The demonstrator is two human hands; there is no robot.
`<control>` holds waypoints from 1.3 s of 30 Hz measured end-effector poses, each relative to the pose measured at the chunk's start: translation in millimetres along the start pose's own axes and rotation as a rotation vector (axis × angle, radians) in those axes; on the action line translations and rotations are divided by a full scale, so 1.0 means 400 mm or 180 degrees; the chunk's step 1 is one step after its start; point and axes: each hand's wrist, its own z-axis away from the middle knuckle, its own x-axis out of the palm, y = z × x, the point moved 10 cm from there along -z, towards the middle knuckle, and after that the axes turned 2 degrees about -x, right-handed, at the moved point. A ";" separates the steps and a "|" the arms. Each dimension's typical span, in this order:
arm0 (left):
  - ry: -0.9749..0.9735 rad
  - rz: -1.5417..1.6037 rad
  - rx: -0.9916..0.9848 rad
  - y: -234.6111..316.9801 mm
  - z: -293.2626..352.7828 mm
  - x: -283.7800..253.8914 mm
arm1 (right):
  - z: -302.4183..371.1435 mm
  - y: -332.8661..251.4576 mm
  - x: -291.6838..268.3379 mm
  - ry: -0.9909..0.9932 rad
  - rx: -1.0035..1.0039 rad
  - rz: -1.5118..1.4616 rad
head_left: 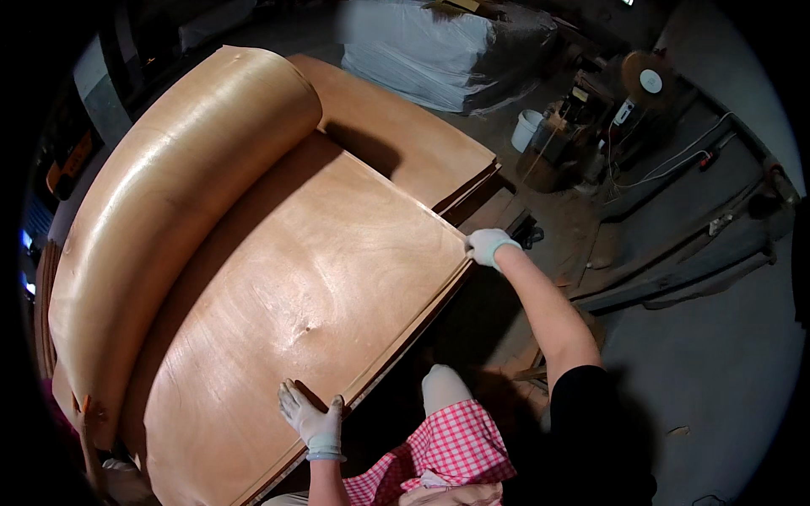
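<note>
A wide, thin wood veneer sheet lies on a stack of similar sheets in front of me. Its near edge runs slantwise up to the right. My right hand, in a white glove, pinches the sheet's right corner, with the thumb and fingers partly hidden. My left hand, gloved too, is spread at the near edge; the fingers are apart and hold nothing. Whether the palm presses on the wood I cannot tell. Along the far left, a big veneer sheet is bent over into a long curl.
Another person's hand touches the curl's lower end. Behind lies a second veneer stack, then a bundle under plastic film. A white bucket, a round fan-like device and loose cables stand or lie at the right.
</note>
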 end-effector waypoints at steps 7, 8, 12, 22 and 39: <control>0.0027 -0.0002 0.0016 0.018 -0.002 -0.001 | -0.006 0.218 0.107 0.0788 0.1536 -0.1492; 0.0027 0.0015 -0.0100 -0.003 0.005 -0.015 | 0.020 0.191 0.115 0.0955 0.1804 -0.2105; 0.0736 0.0532 0.0221 -0.008 0.028 -0.053 | 0.154 0.008 0.056 0.1908 0.0643 -0.2514; 0.0714 0.2508 0.1686 0.140 0.266 -0.300 | 0.672 -0.825 0.089 0.0104 -0.1790 -0.4234; 0.2021 0.4943 -0.1192 -0.658 0.438 -0.354 | 0.700 -0.973 0.038 0.0433 -0.2452 -0.1382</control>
